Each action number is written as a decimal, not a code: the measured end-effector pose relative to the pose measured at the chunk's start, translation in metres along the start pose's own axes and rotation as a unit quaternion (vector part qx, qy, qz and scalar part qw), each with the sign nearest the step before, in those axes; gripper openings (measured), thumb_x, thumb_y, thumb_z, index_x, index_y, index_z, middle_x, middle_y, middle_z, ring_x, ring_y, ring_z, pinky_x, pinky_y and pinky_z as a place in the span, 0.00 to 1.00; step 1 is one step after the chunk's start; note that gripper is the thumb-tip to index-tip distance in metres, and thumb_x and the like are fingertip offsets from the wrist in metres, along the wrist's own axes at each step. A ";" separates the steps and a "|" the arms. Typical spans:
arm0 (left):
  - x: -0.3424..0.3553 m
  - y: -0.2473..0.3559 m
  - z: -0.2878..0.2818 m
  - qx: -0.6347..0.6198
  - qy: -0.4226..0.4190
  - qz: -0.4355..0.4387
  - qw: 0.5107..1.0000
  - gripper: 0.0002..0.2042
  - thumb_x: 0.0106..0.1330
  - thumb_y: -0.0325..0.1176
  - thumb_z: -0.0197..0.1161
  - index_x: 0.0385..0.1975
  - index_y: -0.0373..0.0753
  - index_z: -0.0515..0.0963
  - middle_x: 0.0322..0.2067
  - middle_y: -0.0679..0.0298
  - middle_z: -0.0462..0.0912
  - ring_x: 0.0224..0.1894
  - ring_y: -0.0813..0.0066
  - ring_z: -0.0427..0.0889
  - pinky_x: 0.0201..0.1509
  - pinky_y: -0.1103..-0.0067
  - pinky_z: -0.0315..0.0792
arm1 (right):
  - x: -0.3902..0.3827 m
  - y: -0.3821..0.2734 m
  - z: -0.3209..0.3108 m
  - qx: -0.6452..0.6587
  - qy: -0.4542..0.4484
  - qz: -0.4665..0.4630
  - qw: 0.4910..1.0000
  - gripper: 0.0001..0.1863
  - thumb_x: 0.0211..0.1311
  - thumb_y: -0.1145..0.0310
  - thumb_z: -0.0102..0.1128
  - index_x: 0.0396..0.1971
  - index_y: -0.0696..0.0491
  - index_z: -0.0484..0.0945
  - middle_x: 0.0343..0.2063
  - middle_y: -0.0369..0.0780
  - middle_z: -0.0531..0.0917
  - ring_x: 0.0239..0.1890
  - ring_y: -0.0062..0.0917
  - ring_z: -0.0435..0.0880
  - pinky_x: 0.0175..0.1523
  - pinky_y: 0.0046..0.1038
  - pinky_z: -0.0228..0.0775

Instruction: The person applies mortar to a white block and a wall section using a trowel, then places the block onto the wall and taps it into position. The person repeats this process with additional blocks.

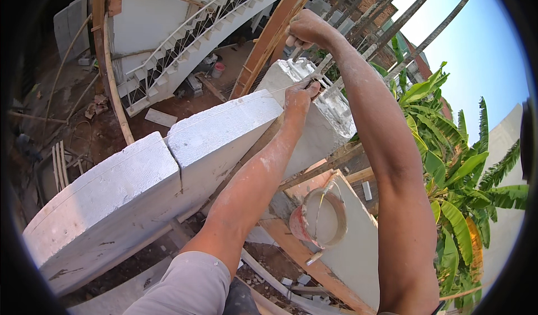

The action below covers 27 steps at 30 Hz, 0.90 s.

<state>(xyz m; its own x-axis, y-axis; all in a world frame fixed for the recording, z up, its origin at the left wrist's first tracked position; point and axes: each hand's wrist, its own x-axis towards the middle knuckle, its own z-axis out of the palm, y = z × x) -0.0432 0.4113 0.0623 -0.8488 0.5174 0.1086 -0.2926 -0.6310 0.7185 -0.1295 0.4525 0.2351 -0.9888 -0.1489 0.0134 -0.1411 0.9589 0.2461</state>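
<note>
White blocks: two in a row, long axis slanting from lower left toward upper centre.
Grey pillar: upper centre, just beyond the row's right end, rough on top.
Left hand: nearer the pillar, at its top edge, fingers bent; whether they pinch anything, I cannot tell.
Right hand: higher in the frame, fingers curled into a fist; anything inside is hidden.
Bucket: lower centre, on a board.
</note>
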 end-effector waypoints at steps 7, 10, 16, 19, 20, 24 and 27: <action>0.004 -0.003 0.000 -0.091 0.007 0.024 0.996 0.25 0.64 0.23 0.65 0.62 0.31 0.68 0.47 0.59 0.81 0.43 0.74 0.84 0.49 0.81 0.77 | -0.011 0.021 0.019 0.311 0.035 0.190 0.931 0.13 0.64 0.73 0.55 0.40 0.68 0.81 0.34 0.47 0.88 0.33 0.27 0.88 0.38 0.26 0.84; 0.003 -0.011 0.000 -0.065 0.018 0.073 0.995 0.27 0.64 0.23 0.65 0.63 0.32 0.66 0.47 0.57 0.80 0.43 0.72 0.84 0.49 0.81 0.78 | -0.013 0.028 0.022 0.238 0.019 0.175 0.955 0.14 0.64 0.73 0.55 0.40 0.69 0.80 0.34 0.47 0.88 0.35 0.29 0.88 0.39 0.26 0.84; 0.010 -0.020 -0.008 0.044 0.005 0.163 0.986 0.20 0.64 0.27 0.66 0.58 0.39 0.77 0.46 0.57 0.78 0.45 0.72 0.82 0.51 0.78 0.76 | -0.022 0.061 0.032 -0.068 -0.054 0.062 0.994 0.12 0.61 0.74 0.56 0.32 0.70 0.81 0.30 0.47 0.87 0.32 0.27 0.88 0.39 0.27 0.84; 0.010 -0.019 -0.013 0.177 0.014 0.162 0.971 0.20 0.60 0.34 0.68 0.54 0.47 0.81 0.46 0.61 0.77 0.52 0.67 0.77 0.62 0.71 0.64 | -0.032 0.059 0.027 -0.031 -0.042 0.107 0.993 0.11 0.59 0.73 0.58 0.29 0.67 0.83 0.30 0.47 0.87 0.33 0.28 0.88 0.39 0.28 0.83; 0.009 -0.019 -0.014 0.202 0.010 0.184 0.962 0.19 0.62 0.34 0.67 0.54 0.44 0.81 0.46 0.61 0.77 0.49 0.69 0.77 0.58 0.73 0.67 | -0.036 0.054 0.023 -0.010 -0.043 0.150 0.988 0.11 0.59 0.72 0.58 0.29 0.66 0.84 0.30 0.47 0.87 0.34 0.29 0.88 0.40 0.29 0.83; 0.010 -0.017 -0.017 0.265 0.003 0.217 0.940 0.17 0.66 0.35 0.64 0.53 0.39 0.80 0.47 0.59 0.76 0.43 0.72 0.78 0.51 0.77 0.72 | -0.052 0.026 -0.004 0.060 -0.051 0.367 0.927 0.10 0.56 0.70 0.60 0.34 0.55 0.87 0.39 0.46 0.87 0.44 0.37 0.88 0.46 0.35 0.81; 0.011 -0.016 -0.018 0.259 -0.006 0.219 0.941 0.17 0.66 0.36 0.64 0.53 0.39 0.80 0.46 0.58 0.77 0.44 0.71 0.78 0.51 0.77 0.72 | -0.067 0.006 -0.009 -0.201 0.007 0.243 0.949 0.11 0.55 0.70 0.60 0.36 0.55 0.87 0.39 0.48 0.87 0.44 0.37 0.88 0.45 0.36 0.81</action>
<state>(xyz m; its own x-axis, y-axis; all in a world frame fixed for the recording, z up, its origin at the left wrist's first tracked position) -0.0563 0.4165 0.0399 -0.8324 0.2817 0.4773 0.3401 -0.4203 0.8412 -0.0641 0.4662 0.2443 -0.9310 0.2822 0.2316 0.3648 0.7460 0.5572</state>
